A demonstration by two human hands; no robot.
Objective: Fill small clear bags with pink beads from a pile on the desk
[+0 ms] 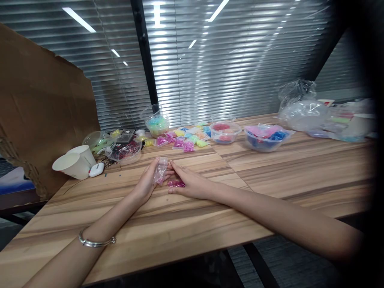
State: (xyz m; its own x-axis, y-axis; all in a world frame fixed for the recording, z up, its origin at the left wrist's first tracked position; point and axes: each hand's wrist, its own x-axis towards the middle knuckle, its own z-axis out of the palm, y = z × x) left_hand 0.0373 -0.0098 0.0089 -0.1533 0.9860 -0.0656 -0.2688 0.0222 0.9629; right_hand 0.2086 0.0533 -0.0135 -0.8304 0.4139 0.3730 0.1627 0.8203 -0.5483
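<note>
A small clear plastic bag (161,171) rests in my left hand (147,181), whose fingers curl behind it. The bag looks see-through with a faint pink tint; I cannot tell what is in it. My right hand (193,183) is cupped just to the right, its fingertips close to the bag's edge. A small shiny magenta packet (176,183) sits in that hand, between thumb and fingers. Both hands are low over the wooden table (180,228).
Several small colourful bags (189,146) lie behind the hands. Plastic bowls (225,132) stand along the back, one with blue and pink bags (265,136). Paper cups (72,165), a white earphone case (96,169) and a cardboard sheet (45,104) are left; clear plastic wrap (303,114) is right.
</note>
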